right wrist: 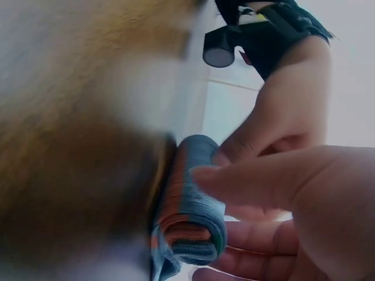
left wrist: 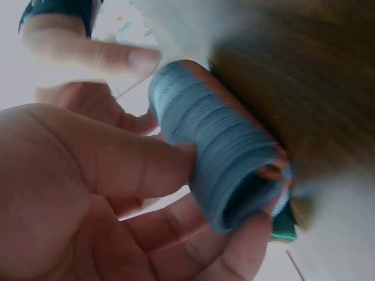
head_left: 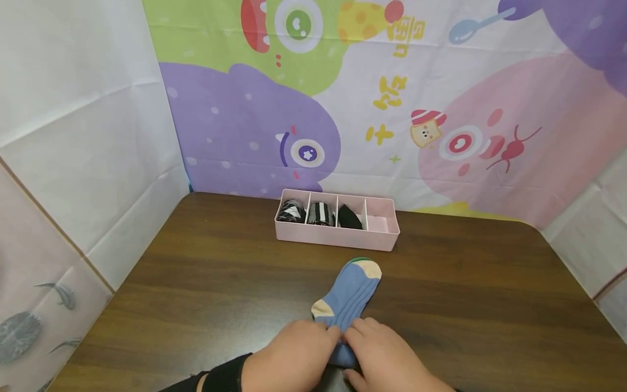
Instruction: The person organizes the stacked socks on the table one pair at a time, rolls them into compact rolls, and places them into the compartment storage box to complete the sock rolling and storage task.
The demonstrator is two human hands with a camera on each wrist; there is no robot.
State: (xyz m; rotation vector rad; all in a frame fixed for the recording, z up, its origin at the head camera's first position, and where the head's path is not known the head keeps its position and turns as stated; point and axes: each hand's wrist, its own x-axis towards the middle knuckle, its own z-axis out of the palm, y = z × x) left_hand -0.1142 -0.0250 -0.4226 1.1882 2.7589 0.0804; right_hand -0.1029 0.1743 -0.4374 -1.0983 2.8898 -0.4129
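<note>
A pair of blue socks [head_left: 350, 296] with cream toes and heels lies on the table, toe end pointing away from me, one on top of the other with a green edge peeking out. My left hand [head_left: 294, 351] and right hand [head_left: 387, 354] meet at the near end. In the left wrist view, that end is a rolled blue tube of sock [left wrist: 217, 134], and the left thumb and fingers pinch it. From the other side, in the right wrist view, the right thumb lies over the rolled sock [right wrist: 199, 199] with the fingers curled behind it.
Beyond the socks stands a pink divided box [head_left: 338, 239]. It holds a black-and-white patterned roll [head_left: 292, 211], a striped roll [head_left: 321, 214] and a black folded piece [head_left: 349, 217]; its rightmost compartment shows a bare bottom. A cartoon-print cloth [head_left: 254, 125] hangs behind the table.
</note>
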